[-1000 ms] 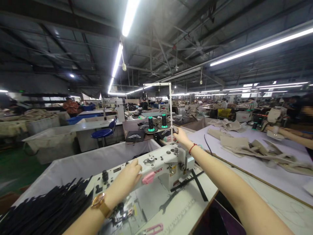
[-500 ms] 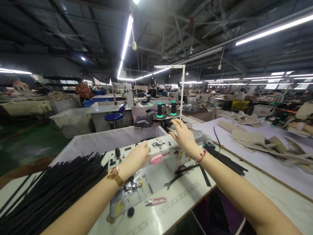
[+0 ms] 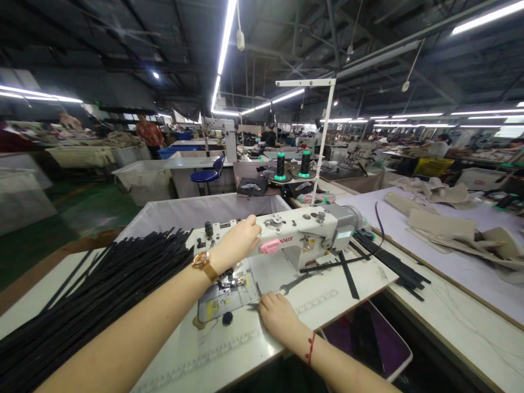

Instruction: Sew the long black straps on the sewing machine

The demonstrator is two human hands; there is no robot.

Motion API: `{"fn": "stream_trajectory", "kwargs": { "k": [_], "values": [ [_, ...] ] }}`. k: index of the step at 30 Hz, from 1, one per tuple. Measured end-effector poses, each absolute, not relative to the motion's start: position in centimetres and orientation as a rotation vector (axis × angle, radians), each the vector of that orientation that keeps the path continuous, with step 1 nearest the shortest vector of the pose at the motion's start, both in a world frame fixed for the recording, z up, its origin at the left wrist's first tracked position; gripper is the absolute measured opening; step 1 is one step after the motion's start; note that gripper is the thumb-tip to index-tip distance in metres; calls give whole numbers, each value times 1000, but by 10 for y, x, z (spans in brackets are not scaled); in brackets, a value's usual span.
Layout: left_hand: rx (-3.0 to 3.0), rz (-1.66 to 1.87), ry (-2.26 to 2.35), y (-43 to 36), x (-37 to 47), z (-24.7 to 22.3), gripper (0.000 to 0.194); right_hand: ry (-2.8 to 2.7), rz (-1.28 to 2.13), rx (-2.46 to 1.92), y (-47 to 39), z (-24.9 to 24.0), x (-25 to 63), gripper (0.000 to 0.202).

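A white sewing machine (image 3: 303,224) with a pink piece (image 3: 270,246) on its front stands on the white table. My left hand (image 3: 239,240), with a gold watch at the wrist, rests on top of the machine head, fingers closed; what they hold, if anything, is hidden. My right hand (image 3: 278,316), with a red string bracelet, is down on the table over the small thread snips (image 3: 254,305), whose metal tips show beside the curled fingers. Behind it lies a dark wrench (image 3: 295,284). A round black piece (image 3: 227,318) sits near the machine's plate.
A heap of black strips (image 3: 110,289) covers the left of the table; more black strips (image 3: 393,265) lie at the right. Beige pieces (image 3: 446,224) lie on the right table. Two black thread cones (image 3: 280,166) stand behind the machine. A person (image 3: 149,131) is far back.
My right hand has come down from above the machine's right end to the snips on the table. My left hand stays on the machine head. The view has shifted, with the scene lying more to the right.
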State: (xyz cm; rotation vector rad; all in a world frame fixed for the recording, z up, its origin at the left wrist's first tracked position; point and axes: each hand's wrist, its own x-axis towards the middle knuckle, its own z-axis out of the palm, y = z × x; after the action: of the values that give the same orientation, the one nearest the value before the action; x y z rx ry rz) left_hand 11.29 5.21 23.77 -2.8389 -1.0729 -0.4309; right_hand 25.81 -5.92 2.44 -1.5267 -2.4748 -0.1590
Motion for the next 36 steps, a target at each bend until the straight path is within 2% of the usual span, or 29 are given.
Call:
{"fn": "stream_trajectory", "kwargs": {
  "k": [3,7,12,16,21,25,29,34,36],
  "values": [
    [-2835,-501,-1066,52,112,237,15,-2368,-91,-1570,-59,37,269,25],
    [-2895,-712,-1031,51,113,239,18,-1973,-12,-1573,-55,97,302,36],
    [-2937,-976,-1000,46,123,244,14,-1843,-341,-1737,-30,183,324,26],
    [-2935,-1128,-996,41,133,244,5,-1939,-533,-1815,-8,211,320,21],
    [-2989,-1219,-968,32,136,243,2,-1916,-429,-1745,-8,209,316,22],
    [-3078,-1259,-873,16,118,228,6,-1675,-75,-1561,-31,184,317,19],
    [-3204,-1233,-921,-7,84,193,10,-1521,292,-1319,-59,157,305,19],
    [-3244,-1264,-1246,-31,48,159,5,-1663,693,-1158,-70,145,267,42],
    [-3246,-1282,-1336,-38,36,152,6,-1761,826,-1111,-68,138,248,45]
  ]
}}
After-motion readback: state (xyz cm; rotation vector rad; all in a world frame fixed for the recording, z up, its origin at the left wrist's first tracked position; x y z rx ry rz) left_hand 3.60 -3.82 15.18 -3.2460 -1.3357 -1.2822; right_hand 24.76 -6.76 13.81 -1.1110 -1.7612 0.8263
